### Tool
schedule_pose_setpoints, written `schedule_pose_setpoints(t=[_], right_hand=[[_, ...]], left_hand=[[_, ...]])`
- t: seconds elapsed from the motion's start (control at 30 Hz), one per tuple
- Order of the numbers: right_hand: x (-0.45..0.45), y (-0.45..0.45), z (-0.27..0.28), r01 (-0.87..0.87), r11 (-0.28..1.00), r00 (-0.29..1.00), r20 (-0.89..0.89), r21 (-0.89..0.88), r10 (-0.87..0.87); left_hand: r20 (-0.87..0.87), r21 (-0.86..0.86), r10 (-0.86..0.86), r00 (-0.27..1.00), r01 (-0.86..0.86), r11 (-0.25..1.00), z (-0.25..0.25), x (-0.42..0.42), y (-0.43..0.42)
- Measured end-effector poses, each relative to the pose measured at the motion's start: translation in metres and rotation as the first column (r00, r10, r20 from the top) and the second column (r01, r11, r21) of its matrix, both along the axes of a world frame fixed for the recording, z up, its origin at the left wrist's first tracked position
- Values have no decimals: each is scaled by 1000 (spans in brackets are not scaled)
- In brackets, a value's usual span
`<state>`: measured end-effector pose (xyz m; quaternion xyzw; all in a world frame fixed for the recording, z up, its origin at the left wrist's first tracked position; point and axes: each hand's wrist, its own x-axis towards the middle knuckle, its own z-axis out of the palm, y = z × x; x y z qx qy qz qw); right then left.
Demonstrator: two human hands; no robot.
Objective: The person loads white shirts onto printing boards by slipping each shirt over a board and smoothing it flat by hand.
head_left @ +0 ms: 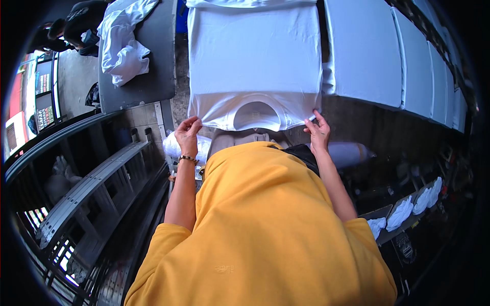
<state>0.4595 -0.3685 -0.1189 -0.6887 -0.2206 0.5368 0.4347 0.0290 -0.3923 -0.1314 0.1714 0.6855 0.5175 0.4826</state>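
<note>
A white T-shirt [255, 51] is spread over a flat board in front of me, its neck opening toward my body. At the near left corner, by the shoulder, my left hand [189, 129] pinches the fabric between thumb and fingers. My right hand [319, 130] grips the opposite near corner the same way. Between the hands the shirt's upper edge hangs past the board, pulled into folds around the round collar [256, 116]. The board under the shirt is hidden by the cloth.
To the right stands a row of white-covered boards [365, 48]. A crumpled white garment [122, 46] lies on a dark table [161, 66] at the left. Metal rails [92, 188] run along the lower left. White bundles [400, 213] sit at the lower right. People [84, 25] are at the upper left.
</note>
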Motion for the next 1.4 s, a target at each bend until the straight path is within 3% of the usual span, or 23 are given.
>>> schedule_pose_setpoints(t=[0.1,0.17,0.3,0.43,0.47,0.5,0.6,0.63,0.7,0.73,0.77,0.83,0.9,0.93,0.97,1.07,1.1,1.13,1.17,1.23,1.27,1.37,1.4], right_hand=[[3,1,-7,-32,999,999,-39,-29,31],[7,3,-13,-57,997,997,-64,-48,53],[35,19,-6,-273,952,912,278,-139,302],[39,103,57,-528,833,649,711,164,270],[40,130,68,-553,823,595,752,127,283],[40,164,77,-575,813,539,789,89,294],[32,275,82,-691,682,461,874,242,157],[32,312,76,-734,641,408,901,225,151],[19,377,84,-749,649,381,889,136,254],[18,412,71,-782,595,365,910,185,196],[18,443,55,-813,537,353,925,228,142],[14,489,34,-863,477,183,983,168,-17],[15,514,27,-848,529,125,975,8,186],[17,522,27,-847,529,89,965,-57,246],[19,526,24,-843,524,52,950,-123,307],[36,532,20,-900,433,151,970,55,191],[31,535,32,-909,399,205,962,120,178],[34,534,50,-838,545,307,840,16,448],[37,539,56,-819,574,376,765,9,523],[49,540,58,-781,624,499,579,-22,645],[51,541,57,-799,599,479,558,-42,678],[32,526,73,-920,388,189,818,-45,543],[35,531,57,-897,436,179,837,-77,517]], left_hand=[[-16,-14,-8,1000,8,1000,-13,-4,-1],[-263,-208,-169,950,115,971,-21,-10,1],[-357,-122,-281,891,253,960,6,-16,28],[-585,35,-339,737,441,897,82,-17,118],[-561,84,-336,757,456,886,86,-21,146],[-612,34,-366,701,486,873,98,-21,179],[-705,-6,-444,553,621,783,99,-30,288],[-863,-22,-361,354,688,726,89,-37,330],[-916,-104,-336,221,678,728,84,-33,402],[-903,-49,-330,275,697,715,79,-32,433],[-937,-90,-304,173,721,687,69,-36,465],[-952,-113,-275,133,684,721,56,-32,504],[-953,-228,-302,-22,709,667,41,-35,523],[-960,-165,-278,37,729,665,34,-39,530],[-955,-196,-296,-16,784,590,35,-45,538],[-945,-178,-327,8,826,535,43,-40,541],[-926,-104,-371,74,892,439,50,-43,549],[-806,-110,-553,210,865,489,56,-48,551],[-637,-134,-691,341,834,535,78,-45,549],[-565,-211,-767,304,846,490,69,-50,551],[-568,-261,-784,250,849,459,64,-49,551],[-665,-295,-729,164,838,458,62,-49,556],[-702,-318,-701,125,825,466,58,-51,559]])
